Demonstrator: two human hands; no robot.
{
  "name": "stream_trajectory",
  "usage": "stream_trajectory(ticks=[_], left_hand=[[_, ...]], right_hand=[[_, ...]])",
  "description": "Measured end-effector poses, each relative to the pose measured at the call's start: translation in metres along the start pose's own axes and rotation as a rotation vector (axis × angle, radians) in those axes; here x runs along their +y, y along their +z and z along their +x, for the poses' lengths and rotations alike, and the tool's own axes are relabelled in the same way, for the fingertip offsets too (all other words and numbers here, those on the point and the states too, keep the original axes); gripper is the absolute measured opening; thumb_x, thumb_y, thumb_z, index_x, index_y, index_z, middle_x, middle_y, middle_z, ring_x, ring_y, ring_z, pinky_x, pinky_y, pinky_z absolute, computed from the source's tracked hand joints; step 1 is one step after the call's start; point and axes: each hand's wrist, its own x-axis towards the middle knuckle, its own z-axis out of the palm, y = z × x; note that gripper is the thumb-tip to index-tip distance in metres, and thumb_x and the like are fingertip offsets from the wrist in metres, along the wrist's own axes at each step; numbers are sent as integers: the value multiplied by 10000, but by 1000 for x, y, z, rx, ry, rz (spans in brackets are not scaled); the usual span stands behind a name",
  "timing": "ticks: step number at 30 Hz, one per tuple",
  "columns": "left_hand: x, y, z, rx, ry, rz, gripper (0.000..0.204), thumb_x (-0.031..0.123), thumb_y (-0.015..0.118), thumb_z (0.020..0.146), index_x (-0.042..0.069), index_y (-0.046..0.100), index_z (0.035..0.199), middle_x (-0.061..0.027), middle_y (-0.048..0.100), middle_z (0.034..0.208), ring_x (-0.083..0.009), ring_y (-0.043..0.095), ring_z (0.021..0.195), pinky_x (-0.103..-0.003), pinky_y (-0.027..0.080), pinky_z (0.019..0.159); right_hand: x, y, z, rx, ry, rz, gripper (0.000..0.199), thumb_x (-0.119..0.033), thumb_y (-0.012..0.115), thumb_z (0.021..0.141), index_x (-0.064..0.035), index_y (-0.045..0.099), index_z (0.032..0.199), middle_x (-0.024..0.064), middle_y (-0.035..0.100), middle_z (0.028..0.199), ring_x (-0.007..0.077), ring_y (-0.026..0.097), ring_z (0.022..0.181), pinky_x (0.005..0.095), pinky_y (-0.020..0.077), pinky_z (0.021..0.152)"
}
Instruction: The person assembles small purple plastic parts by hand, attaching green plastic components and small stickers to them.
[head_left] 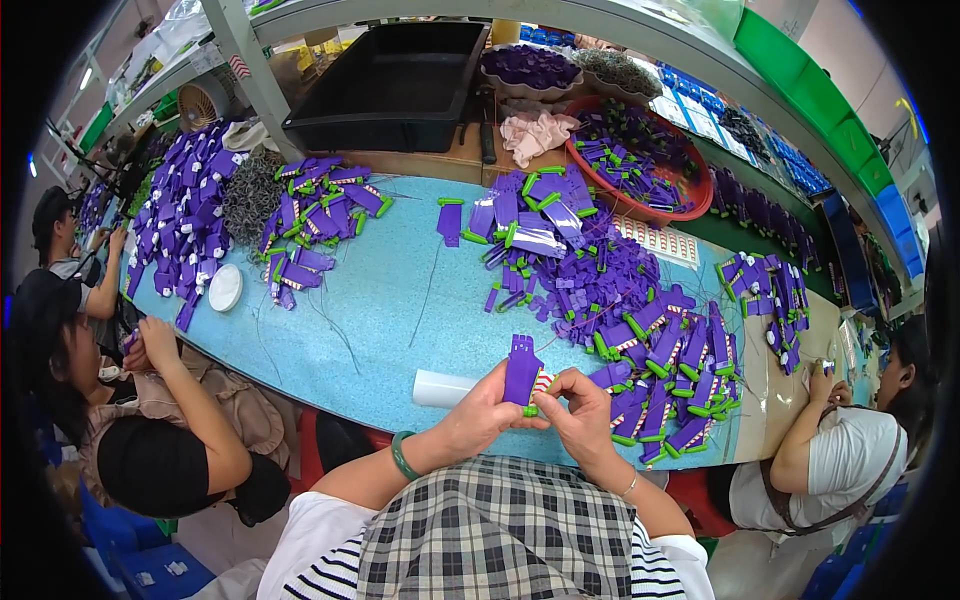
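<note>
My left hand (482, 412) grips a flat purple plastic piece (520, 372) with a green end, holding it upright above the table's near edge. Against its right side shows a red-and-white striped sticker (543, 382). The fingertips of my right hand (581, 408) are pinched together at that striped part; whether it lies fully on the piece, I cannot tell. Beside my right hand spreads a heap of purple pieces with green ends and striped stickers (675, 375). A white cylinder or roll (442, 389) lies just left of my left hand.
Plain purple parts (570, 270) are heaped ahead, near a striped sticker sheet (660, 243) and a red basin (700, 195). A black tray (385, 90) stands behind. More purple pieces (185, 215) and a white lid (226, 288) lie left. Co-workers sit at both sides; a shelf beam crosses overhead.
</note>
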Motion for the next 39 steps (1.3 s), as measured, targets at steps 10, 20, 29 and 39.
stream_trajectory(ticks=[10, 20, 29, 39], left_hand=[[-6, -3, 1, -68, 37, 229, 330, 116, 486, 942, 48, 378, 1246, -48, 485, 1147, -144, 526, 1047, -357, 532, 862], [-3, -4, 3, -167, -116, 40, 370, 377, 342, 977, 53, 508, 913, -49, 527, 745, -164, 529, 613, -296, 454, 548], [-14, -3, 8, -519, -421, -323, 314, 338, 319, 980, 95, 485, 871, 15, 395, 585, -60, 330, 422, -182, 241, 358], [47, 3, 4, -67, 1297, 1654, 212, 37, 675, 670, 48, 528, 822, -103, 562, 969, -287, 595, 881, -373, 522, 717]], right_hand=[[-13, -5, 3, 44, -355, -322, 136, -26, 701, 718, -27, 568, 692, 74, 590, 707, 173, 538, 637, 288, 408, 568], [-11, -10, 13, -306, 49, -122, 612, -249, 725, 686, -23, 461, 1190, 111, 545, 1115, 202, 551, 1011, 365, 484, 818], [-19, -8, 12, -313, 92, 106, 270, -218, 640, 780, 38, 663, 864, 149, 651, 910, 210, 613, 840, 314, 461, 797], [-24, -19, 23, -281, 339, 543, 235, -147, 576, 855, -10, 600, 1044, 43, 611, 995, 110, 555, 953, 277, 427, 853]])
